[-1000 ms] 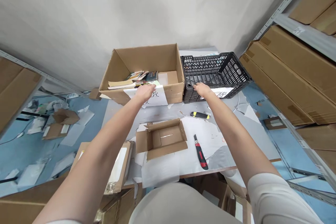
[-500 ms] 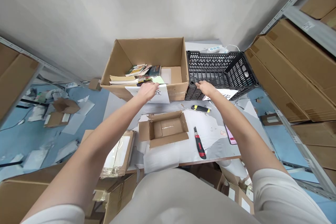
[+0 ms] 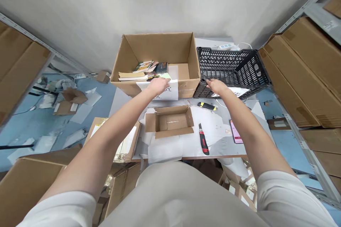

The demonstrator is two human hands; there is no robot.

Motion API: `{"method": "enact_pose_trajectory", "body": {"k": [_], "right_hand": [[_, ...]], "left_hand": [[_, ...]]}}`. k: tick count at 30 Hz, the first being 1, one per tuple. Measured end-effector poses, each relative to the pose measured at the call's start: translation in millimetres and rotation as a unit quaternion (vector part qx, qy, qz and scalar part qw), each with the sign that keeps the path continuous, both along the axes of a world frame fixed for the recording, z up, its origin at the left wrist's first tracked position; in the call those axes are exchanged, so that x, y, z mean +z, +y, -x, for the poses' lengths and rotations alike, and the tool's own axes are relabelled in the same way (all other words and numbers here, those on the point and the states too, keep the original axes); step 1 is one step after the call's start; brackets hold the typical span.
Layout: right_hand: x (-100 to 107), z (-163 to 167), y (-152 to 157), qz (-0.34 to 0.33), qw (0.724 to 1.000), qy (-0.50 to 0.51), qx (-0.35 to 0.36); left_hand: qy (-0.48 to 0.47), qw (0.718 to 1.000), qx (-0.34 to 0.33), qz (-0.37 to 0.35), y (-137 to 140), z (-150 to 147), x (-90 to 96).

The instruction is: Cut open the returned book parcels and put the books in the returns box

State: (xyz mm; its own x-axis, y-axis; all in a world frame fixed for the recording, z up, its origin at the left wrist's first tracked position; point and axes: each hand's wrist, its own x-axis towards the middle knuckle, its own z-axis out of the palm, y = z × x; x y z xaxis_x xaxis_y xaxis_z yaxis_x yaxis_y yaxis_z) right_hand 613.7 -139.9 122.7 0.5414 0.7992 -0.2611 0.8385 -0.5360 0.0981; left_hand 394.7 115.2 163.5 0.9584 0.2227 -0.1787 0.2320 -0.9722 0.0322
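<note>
The bench (image 3: 119, 100) runs across the middle of the room, and on its far left side I see the big open cardboard box (image 3: 188, 88), its near wall hung with a handwritten paper sign (image 3: 172, 94). Just right of it stands the black mesh crate (image 3: 218, 65). A flat wrapped parcel (image 3: 135, 136) lies at the near left, and the small open carton (image 3: 174, 133) sits near the middle, flaps spread. The left hand (image 3: 159, 86) rests at the big box's near rim, over the sign; the right hand (image 3: 217, 87) is at the crate's near rim, toward its left corner. From here I cannot tell whether either one grips. Books (image 3: 144, 66) lie inside the big box, mostly left. The phone (image 3: 235, 131) is right of the red-and-black cutter (image 3: 204, 142); the yellow-and-black cutter (image 3: 207, 106) lies farther off, in front of the crate.
</note>
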Motion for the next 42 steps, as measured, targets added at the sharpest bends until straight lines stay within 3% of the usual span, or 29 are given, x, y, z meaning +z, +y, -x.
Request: {"method": "enact_pose_trajectory", "body": {"k": [5,7,9,12,14,15,18,21,25,27,29,32,34,36,38,40,42], "right_hand": [[17,32,-12,-0.115,0.993,-0.03,0.017],[22,56,-31,-0.2,0.98,-0.022,0.008],[13,91,-59,-0.299,0.953,0.015,-0.038],[-33,167,-102,-0.419,0.879,0.119,-0.194],[-74,224,-118,-0.409,0.823,0.262,-0.295],[-94,250,-120,-0.371,0.801,0.345,-0.319],[-135,306,-101,-0.317,0.794,0.414,-0.311],[-148,322,-60,-0.268,0.803,0.435,-0.308],[-138,324,-22,-0.227,0.815,0.45,-0.286],[-123,331,-26,-0.224,0.814,0.468,-0.26],[-98,341,-45,-0.236,0.821,0.473,-0.216],[-50,350,-83,-0.349,0.83,0.411,-0.144],[-21,345,-99,-0.428,0.821,0.33,-0.181],[-5,331,-100,-0.458,0.821,0.237,-0.245],[-2,310,-90,-0.446,0.832,0.168,-0.285],[-10,291,-75,-0.418,0.846,0.141,-0.298],[-21,279,-64,-0.391,0.853,0.163,-0.304]], "left_hand": [[-0.073,0.995,-0.068,0.015,0,31,14.5],[-0.134,0.989,-0.046,0.047,-11,70,16.7],[-0.203,0.973,0.027,0.109,-34,127,5.9],[-0.27,0.913,0.198,0.233,-86,218,-41.2],[-0.195,0.897,0.244,0.311,-117,261,-84.1],[-0.165,0.896,0.269,0.314,-127,273,-104.5],[-0.094,0.893,0.339,0.281,-136,272,-148.3],[-0.012,0.889,0.357,0.287,-125,247,-161.8],[0.002,0.892,0.307,0.331,-122,244,-151.2],[-0.04,0.883,0.249,0.395,-131,258,-138.5],[-0.113,0.855,0.202,0.464,-140,274,-120.7],[-0.208,0.801,0.207,0.522,-145,281,-86.3],[-0.231,0.772,0.216,0.551,-139,269,-63.4],[-0.239,0.777,0.212,0.543,-128,247,-47.6],[-0.249,0.817,0.217,0.472,-118,229,-45.1],[-0.254,0.844,0.267,0.389,-113,224,-58.9],[-0.243,0.816,0.365,0.377,-116,235,-86.9]]}}
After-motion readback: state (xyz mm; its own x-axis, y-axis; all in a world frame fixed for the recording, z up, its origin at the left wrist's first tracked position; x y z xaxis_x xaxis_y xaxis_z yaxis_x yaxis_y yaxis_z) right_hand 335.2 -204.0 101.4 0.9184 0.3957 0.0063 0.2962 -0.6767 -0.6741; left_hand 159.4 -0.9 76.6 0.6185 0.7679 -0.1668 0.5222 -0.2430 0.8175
